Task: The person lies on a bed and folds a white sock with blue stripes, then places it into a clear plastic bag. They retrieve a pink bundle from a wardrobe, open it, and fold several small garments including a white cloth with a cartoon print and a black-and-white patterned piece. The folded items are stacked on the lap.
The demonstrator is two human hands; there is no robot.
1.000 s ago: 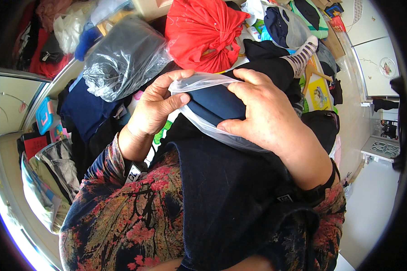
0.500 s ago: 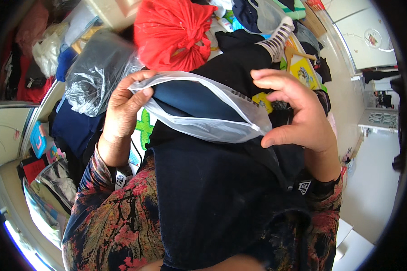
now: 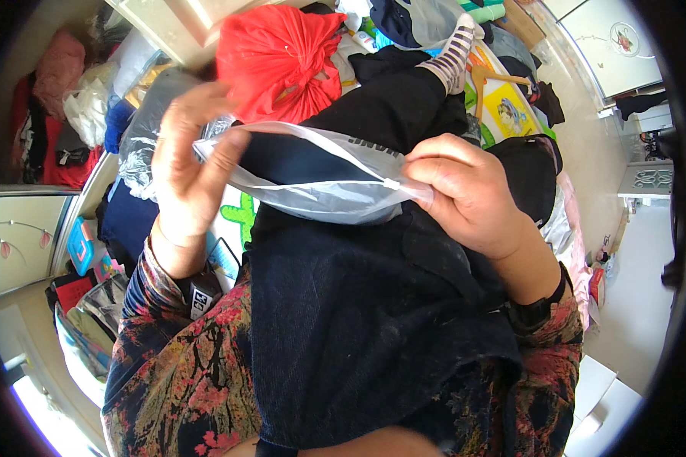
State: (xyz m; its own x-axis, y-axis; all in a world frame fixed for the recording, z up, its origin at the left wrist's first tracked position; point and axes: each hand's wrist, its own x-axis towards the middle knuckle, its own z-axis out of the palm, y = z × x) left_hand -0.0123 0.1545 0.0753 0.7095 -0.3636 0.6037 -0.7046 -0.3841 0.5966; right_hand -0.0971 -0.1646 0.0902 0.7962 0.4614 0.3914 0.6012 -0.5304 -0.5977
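A translucent white zip bag (image 3: 320, 202) with dark blue folded cloth (image 3: 290, 161) inside lies above my lap, its mouth gaping. My right hand (image 3: 465, 186) pinches the bag's right corner, close to the small white zip slider (image 3: 391, 183). At the other end, my left hand (image 3: 190, 156) has its fingers raised and apart, somewhat blurred. Its thumb lies over the bag's left corner; whether it presses on the plastic is hard to see. Below the bag, a dark navy cloth (image 3: 358, 327) covers my lap.
Beyond the bag stands a knotted red cloth bundle (image 3: 278, 65). A clear plastic bag (image 3: 141, 156) is beside my left hand. My outstretched leg in a striped sock (image 3: 453, 57) reaches toward wooden hangers (image 3: 492, 78). Piled clothes (image 3: 122, 225) lie at the left.
My right hand has closed from an open spread onto the bag's right corner. My left fingers have lifted off the bag's left edge. The bag's mouth looks narrower.
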